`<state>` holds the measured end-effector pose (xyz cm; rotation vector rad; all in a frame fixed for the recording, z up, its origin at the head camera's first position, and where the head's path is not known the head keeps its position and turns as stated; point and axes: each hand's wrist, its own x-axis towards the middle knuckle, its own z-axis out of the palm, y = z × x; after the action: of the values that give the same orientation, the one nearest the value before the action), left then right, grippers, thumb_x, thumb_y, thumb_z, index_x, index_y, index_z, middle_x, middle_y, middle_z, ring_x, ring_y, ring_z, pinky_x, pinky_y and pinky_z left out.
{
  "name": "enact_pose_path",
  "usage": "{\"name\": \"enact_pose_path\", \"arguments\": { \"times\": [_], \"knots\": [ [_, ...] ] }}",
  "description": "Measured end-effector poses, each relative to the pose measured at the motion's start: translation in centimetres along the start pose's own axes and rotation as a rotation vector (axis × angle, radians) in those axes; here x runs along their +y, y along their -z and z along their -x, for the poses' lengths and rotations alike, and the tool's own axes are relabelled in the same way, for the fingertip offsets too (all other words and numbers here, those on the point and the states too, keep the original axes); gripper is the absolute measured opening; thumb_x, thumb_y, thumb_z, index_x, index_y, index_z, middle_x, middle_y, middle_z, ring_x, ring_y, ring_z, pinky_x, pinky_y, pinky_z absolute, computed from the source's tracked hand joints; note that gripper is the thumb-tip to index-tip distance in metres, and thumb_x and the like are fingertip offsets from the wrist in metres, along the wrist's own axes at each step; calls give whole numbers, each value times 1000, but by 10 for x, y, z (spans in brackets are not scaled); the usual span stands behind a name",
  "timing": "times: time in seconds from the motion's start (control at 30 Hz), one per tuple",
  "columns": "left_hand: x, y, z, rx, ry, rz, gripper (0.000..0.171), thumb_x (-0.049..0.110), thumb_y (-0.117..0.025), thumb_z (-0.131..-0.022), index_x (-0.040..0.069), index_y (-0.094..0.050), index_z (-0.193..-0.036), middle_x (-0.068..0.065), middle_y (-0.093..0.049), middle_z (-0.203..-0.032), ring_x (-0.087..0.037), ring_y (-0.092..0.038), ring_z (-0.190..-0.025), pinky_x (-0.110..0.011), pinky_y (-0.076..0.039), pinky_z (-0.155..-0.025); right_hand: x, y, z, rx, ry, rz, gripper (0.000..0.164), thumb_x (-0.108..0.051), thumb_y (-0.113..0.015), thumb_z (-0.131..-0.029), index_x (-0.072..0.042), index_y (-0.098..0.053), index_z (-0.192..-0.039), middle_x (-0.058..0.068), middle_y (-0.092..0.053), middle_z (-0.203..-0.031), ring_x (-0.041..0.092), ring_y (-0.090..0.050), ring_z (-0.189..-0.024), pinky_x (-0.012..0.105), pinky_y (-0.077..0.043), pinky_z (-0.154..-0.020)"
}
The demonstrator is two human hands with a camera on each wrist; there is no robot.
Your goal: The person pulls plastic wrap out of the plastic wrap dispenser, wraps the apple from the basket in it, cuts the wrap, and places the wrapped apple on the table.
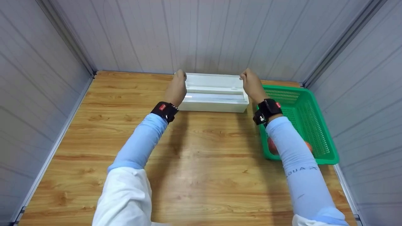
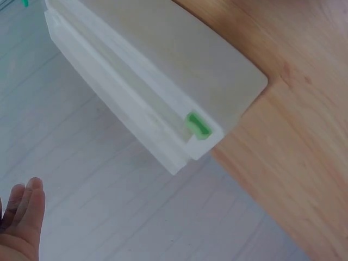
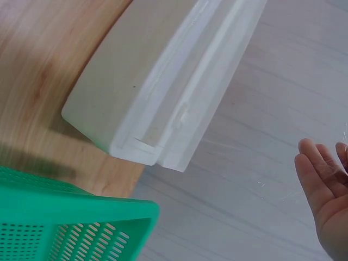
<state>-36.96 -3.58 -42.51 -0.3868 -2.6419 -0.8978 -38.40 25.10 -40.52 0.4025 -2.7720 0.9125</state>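
1. Head view: a wooden table is enclosed by pale panelled walls at the left, back and right.
2. The left hand is raised at the left end of a white box; a black band is worn at its wrist, and the forearm is covered by a light blue sleeve. Its grip looks narrow, but whether anything is held cannot be told.
3. At the box's left end, a small green tab is shown by the left wrist view.
4. The box is set lengthwise on the table near the back wall, its lid tipped up and its long opening uncovered.
5. Faint glints of clear film are caught near the right fingers.
6. The right hand is raised at the box's right end, its grip narrow; the film seems to be pinched there.
7. Beside the box, a green basket is placed; a red round item and an orange one are partly hidden by the right forearm.
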Motion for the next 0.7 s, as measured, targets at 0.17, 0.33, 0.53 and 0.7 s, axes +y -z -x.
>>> {"name": "enact_pose_path", "arguments": {
  "times": [0.17, 0.33, 0.53, 0.7],
  "knots": [
    [5, 11, -3, 10, -4, -30, 15, -6, -31, -94, -3, -43, -103, -17, -51, -94, -30, -54, -80, -41, -49, -73, -7, 9, -4, 1, -7, 0, 26, -16, -31, -102, 5, -46, -106, 21, -54, -106, 32, -53, -96, 41, -44, -85],
    [8, 21, -8, 19, 13, -57, 16, -3, -30, -95, 0, -42, -105, -16, -52, -95, -31, -55, -80, -41, -49, -73, -13, 16, -7, 38, 57, 27, 27, -16, -32, -102, 7, -46, -105, 24, -53, -104, 34, -52, -93, 39, -42, -79],
    [12, 32, -13, 40, -22, -87, 15, 0, -31, -97, 0, -43, -107, -16, -54, -96, -30, -56, -75, -39, -50, -68, -20, 25, -13, 62, 87, 29, 26, -13, -32, -101, 9, -46, -105, 26, -51, -106, 36, -52, -96, 39, -40, -79],
    [17, 43, -18, 50, -34, -69, 17, -5, -34, -94, 0, -44, -107, -15, -55, -99, -28, -58, -79, -35, -51, -71, -28, 33, -19, 82, 79, 52, 29, -15, -32, -101, 9, -46, -107, 26, -52, -108, 37, -52, -100, 41, -42, -84]
  ]
}}
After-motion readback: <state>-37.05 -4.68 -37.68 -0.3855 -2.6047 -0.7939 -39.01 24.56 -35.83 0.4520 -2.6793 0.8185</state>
